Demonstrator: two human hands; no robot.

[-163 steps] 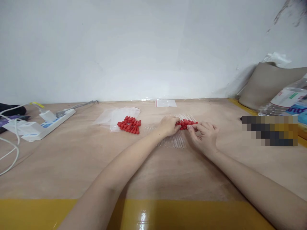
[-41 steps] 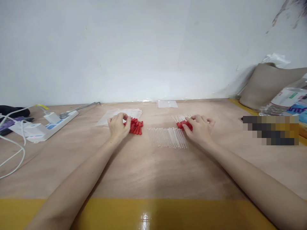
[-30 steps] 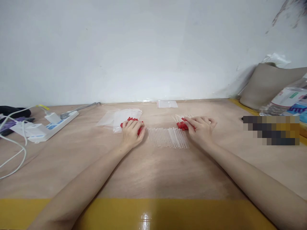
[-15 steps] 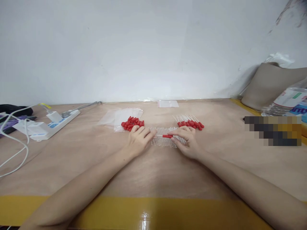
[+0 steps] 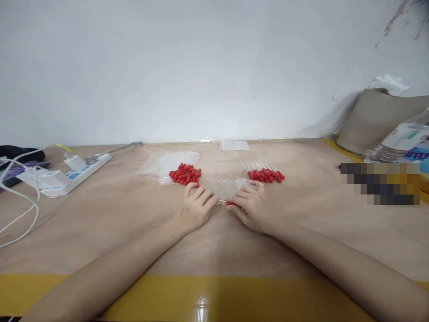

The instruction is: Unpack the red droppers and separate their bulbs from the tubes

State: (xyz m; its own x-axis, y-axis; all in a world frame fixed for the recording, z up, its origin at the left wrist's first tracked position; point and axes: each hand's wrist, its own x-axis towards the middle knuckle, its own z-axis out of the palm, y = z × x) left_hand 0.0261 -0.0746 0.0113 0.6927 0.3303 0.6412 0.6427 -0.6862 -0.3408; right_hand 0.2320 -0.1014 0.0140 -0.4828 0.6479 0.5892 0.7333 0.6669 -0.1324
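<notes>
My left hand [image 5: 197,206] is closed, its fingertips pinching the left end of a thin white stick [image 5: 222,202] low over the table. At that stick's other end is a red tip [image 5: 230,204], pinched between the thumb and fingers of my right hand [image 5: 250,205], which hide part of it. Just beyond my hands lies a row of clear-white thin sticks [image 5: 228,188] side by side. Loose red tips [image 5: 184,173] are heaped beyond my left hand. Past my right hand lie white sticks with red ends [image 5: 266,175], bunched together.
Clear plastic bags [image 5: 164,165] lie under and beside the left heap. Another small bag [image 5: 235,145] is by the wall. A power strip [image 5: 72,183] with white cables stands at left. A plastic bottle [image 5: 398,143] lies at right, near a blurred-out object [image 5: 385,183].
Both hands have come down toward me with the red-tipped stick, from over the middle of the stick row to its near edge. More of the row shows now.
</notes>
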